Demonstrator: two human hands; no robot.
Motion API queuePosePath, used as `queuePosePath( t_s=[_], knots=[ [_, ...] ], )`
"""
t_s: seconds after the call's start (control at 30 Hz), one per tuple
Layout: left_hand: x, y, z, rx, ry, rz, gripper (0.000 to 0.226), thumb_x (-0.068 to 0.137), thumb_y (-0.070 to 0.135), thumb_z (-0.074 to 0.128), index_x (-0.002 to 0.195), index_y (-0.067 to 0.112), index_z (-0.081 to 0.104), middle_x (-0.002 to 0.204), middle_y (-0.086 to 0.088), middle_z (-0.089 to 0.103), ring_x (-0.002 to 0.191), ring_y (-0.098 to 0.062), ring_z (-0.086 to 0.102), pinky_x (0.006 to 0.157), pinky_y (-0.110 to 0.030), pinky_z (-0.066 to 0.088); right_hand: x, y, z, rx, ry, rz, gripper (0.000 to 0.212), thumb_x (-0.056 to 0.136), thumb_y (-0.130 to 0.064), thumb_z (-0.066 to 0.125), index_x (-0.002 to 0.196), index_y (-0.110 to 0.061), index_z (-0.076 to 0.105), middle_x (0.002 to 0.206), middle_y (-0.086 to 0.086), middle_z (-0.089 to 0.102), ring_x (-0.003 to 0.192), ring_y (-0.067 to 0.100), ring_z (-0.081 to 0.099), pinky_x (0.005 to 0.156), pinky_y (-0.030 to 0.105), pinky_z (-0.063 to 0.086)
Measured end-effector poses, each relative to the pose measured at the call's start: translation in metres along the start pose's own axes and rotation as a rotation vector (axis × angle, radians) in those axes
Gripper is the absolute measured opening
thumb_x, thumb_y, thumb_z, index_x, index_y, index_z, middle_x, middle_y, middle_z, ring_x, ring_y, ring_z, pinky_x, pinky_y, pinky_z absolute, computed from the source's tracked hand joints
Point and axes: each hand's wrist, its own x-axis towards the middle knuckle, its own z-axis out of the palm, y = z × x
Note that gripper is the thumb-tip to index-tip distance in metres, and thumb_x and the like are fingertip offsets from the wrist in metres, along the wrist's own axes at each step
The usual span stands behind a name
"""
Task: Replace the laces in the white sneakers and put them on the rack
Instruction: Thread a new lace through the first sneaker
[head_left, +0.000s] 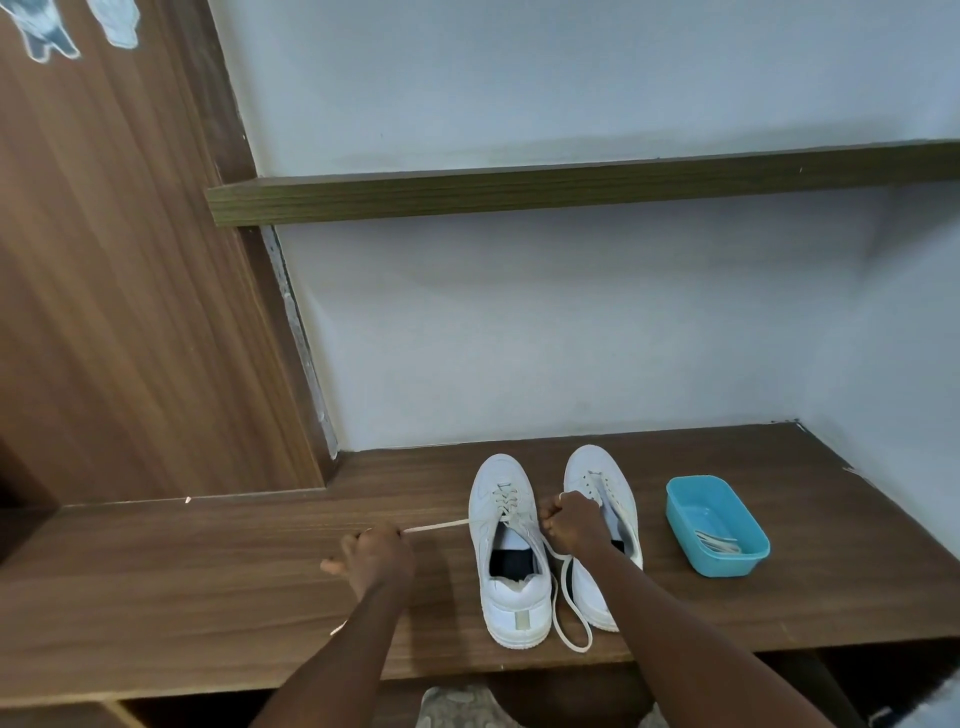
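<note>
The white sneakers stand side by side on the surface. The left hand and right hand each grip one end of a sneaker's lace in curled fingers. Pulling both ends evenly should make it lie flat.

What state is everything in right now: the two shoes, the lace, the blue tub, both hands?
left sneaker: upright, partly laced
lace: threaded through the left sneaker, one end taut, the other a slack loop
right sneaker: upright, lacing hidden by the hand
blue tub: open, loose laces inside
left hand: grips the taut end
right hand: grips the slack end
</note>
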Motion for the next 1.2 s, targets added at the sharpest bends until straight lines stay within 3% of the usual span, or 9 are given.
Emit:
queuePosePath(
  t_s=[0.17, 0.27, 0.37, 0.47, 0.57, 0.8, 1.07, 1.13, 1.2],
  knots=[
    [-0.001, -0.01, 0.001, 0.015, -0.03, -0.131, 0.023, 0.095, 0.022, 0.045, 0.111, 0.022, 0.063, 0.121, -0.005, 0.06, 0.126, -0.026, 0.037, 0.111, -0.057, 0.013, -0.002, 0.0, -0.002, 0.0, -0.018, 0.004, 0.027, 0.086, 0.002, 0.05, 0.066, -0.016, 0.054, 0.091, 0.008, 0.066, 0.088, 0.021, 0.059, 0.079, 0.027, 0.044],
    [-0.003, -0.002, 0.001, 0.061, -0.073, -0.109, 0.029, 0.096, 0.025, 0.04, 0.119, 0.024, 0.059, 0.127, -0.002, 0.057, 0.128, -0.024, 0.036, 0.111, -0.052, 0.019, -0.001, -0.001, -0.002, 0.002, -0.025, 0.01, 0.028, 0.086, 0.002, 0.049, 0.065, -0.016, 0.053, 0.089, 0.007, 0.064, 0.086, 0.017, 0.054, 0.079, 0.026, 0.043],
    [-0.005, 0.016, 0.004, 0.045, -0.099, 0.026, 0.034, 0.095, 0.036, 0.043, 0.129, 0.034, 0.05, 0.131, 0.002, 0.055, 0.131, -0.021, 0.036, 0.107, -0.048, 0.022, -0.002, -0.001, -0.001, -0.024, -0.054, -0.004, 0.022, 0.087, -0.001, 0.05, 0.075, -0.013, 0.063, 0.096, 0.006, 0.068, 0.088, 0.017, 0.059, 0.073, 0.019, 0.038],
    [-0.009, 0.038, 0.009, 0.077, -0.107, 0.259, 0.03, 0.093, 0.041, 0.047, 0.121, 0.037, 0.057, 0.126, 0.007, 0.058, 0.131, -0.014, 0.036, 0.103, -0.045, 0.022, -0.003, -0.001, 0.002, -0.034, -0.051, -0.033, 0.018, 0.09, -0.006, 0.053, 0.099, -0.003, 0.069, 0.108, 0.006, 0.068, 0.103, 0.018, 0.061, 0.073, 0.014, 0.034],
    [-0.017, 0.057, 0.009, 0.127, -0.116, 0.444, 0.029, 0.092, 0.037, 0.047, 0.119, 0.042, 0.058, 0.118, 0.007, 0.06, 0.129, -0.009, 0.038, 0.103, -0.046, 0.018, -0.005, -0.003, 0.003, -0.043, -0.053, -0.051, 0.02, 0.091, -0.007, 0.055, 0.102, -0.003, 0.07, 0.111, 0.006, 0.068, 0.105, 0.018, 0.06, 0.076, 0.016, 0.037],
    [-0.028, 0.065, 0.0, 0.114, 0.003, 0.522, 0.025, 0.096, 0.036, 0.045, 0.108, 0.034, 0.067, 0.113, 0.003, 0.061, 0.127, -0.009, 0.037, 0.107, -0.048, 0.015, -0.002, -0.006, 0.004, -0.058, -0.051, -0.081, 0.022, 0.091, -0.01, 0.059, 0.109, -0.006, 0.069, 0.118, 0.005, 0.066, 0.112, 0.019, 0.059, 0.086, 0.017, 0.039],
    [-0.024, 0.045, 0.001, 0.313, 0.118, 0.676, 0.022, 0.095, 0.023, 0.046, 0.112, 0.021, 0.059, 0.107, 0.0, 0.065, 0.126, -0.021, 0.037, 0.105, -0.054, 0.014, -0.002, -0.014, 0.008, -0.187, -0.091, -0.102, 0.02, 0.096, -0.011, 0.048, 0.106, 0.0, 0.061, 0.118, 0.015, 0.061, 0.111, 0.023, 0.057, 0.087, 0.025, 0.042],
    [-0.021, 0.04, -0.001, 0.338, 0.116, 0.671, 0.024, 0.093, 0.017, 0.047, 0.114, 0.019, 0.058, 0.108, -0.003, 0.065, 0.127, -0.022, 0.036, 0.106, -0.055, 0.013, -0.002, -0.015, 0.008, -0.209, -0.082, -0.088, 0.015, 0.096, -0.01, 0.046, 0.084, -0.012, 0.053, 0.117, 0.015, 0.061, 0.106, 0.022, 0.057, 0.08, 0.025, 0.04],
    [-0.023, 0.037, -0.007, 0.353, 0.155, 0.711, 0.021, 0.087, 0.015, 0.057, 0.106, 0.018, 0.063, 0.101, -0.005, 0.067, 0.123, -0.022, 0.043, 0.103, -0.059, 0.02, -0.001, -0.014, 0.009, -0.215, -0.058, -0.085, 0.033, 0.095, -0.009, 0.044, 0.065, -0.021, 0.034, 0.113, 0.015, 0.062, 0.09, 0.018, 0.053, 0.072, 0.023, 0.036]
  ],
)
